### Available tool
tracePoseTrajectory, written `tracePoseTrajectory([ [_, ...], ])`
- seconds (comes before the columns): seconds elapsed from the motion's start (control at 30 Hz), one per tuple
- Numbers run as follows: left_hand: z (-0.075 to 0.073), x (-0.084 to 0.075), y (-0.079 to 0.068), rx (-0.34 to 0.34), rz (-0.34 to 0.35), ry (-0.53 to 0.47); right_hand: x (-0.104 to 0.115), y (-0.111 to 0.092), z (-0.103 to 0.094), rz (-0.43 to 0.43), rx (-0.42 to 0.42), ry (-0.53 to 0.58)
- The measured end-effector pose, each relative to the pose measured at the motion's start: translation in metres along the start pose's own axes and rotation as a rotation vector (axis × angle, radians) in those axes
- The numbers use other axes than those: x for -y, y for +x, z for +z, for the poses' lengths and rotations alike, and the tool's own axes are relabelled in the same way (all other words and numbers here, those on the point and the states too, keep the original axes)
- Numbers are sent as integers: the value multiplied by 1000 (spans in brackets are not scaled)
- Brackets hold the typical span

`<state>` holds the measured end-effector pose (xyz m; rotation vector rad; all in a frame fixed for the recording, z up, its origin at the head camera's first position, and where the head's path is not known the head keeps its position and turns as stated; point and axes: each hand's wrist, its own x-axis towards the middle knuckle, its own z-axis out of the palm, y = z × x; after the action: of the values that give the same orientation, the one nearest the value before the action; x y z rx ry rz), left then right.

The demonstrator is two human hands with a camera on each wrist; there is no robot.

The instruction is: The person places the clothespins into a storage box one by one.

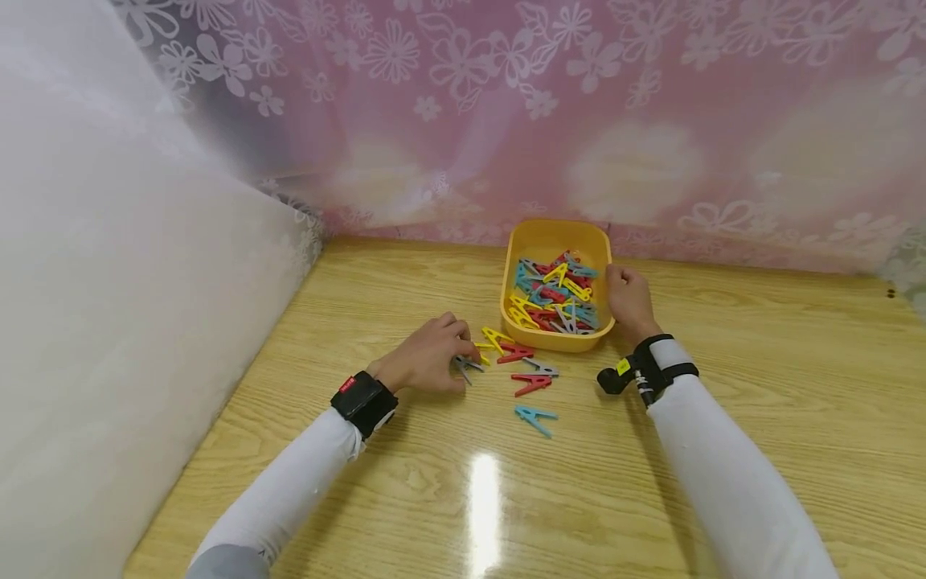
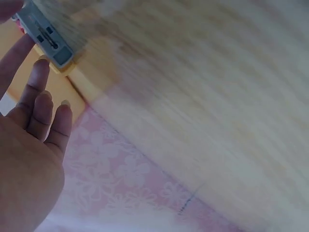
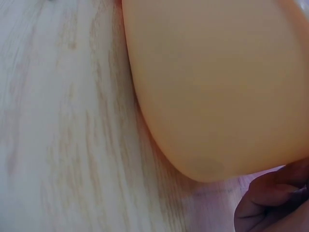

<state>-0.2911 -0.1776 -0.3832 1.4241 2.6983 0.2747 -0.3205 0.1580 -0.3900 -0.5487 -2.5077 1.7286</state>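
My left hand [image 1: 434,355] is low over the table at the left end of a loose group of clothespins. Its thumb and index finger pinch a grey clothespin [image 2: 46,36]; the other fingers are bent and hold nothing. Just beyond the fingertips lie a yellow clothespin [image 1: 495,339] and a red clothespin [image 1: 516,353]. With curled fingers, my right hand [image 1: 628,297] grips the right rim of a yellow plastic bin [image 1: 557,342]. Red, yellow, blue and grey clothespins [image 1: 555,293] are heaped inside. The right wrist view shows mostly the bin's smooth outer wall [image 3: 217,87].
Nearer me on the wood-grain table [image 1: 405,498] lie a grey clothespin [image 1: 541,367], another red clothespin [image 1: 531,383] and a blue clothespin [image 1: 535,418]. A pink flowered curtain [image 1: 492,145] hangs behind the bin. White sheeting [image 1: 130,241] borders the left side.
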Motion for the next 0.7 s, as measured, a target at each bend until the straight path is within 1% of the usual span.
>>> tracePoseTrajectory([
  [0.23,-3,-5,4,12,56,27,0,0,-1,0,-15,-7],
  [0.33,-3,-6,7,2,65,36,-2,0,-1,1,-23,-11],
  [0.4,-2,-6,8,-15,66,23,-2,0,-1,2,-23,-5],
  [0.5,-3,-6,8,-54,55,-41,-3,-1,0,-4,-18,0],
  [0.57,-9,-5,11,-87,45,-113,-3,-1,0,-9,-17,-4],
  [0.63,-20,-5,15,-133,40,-179,-3,0,1,-11,-19,-7],
  [0.7,-34,-5,23,-188,31,-237,-2,0,1,-4,-22,-9],
])
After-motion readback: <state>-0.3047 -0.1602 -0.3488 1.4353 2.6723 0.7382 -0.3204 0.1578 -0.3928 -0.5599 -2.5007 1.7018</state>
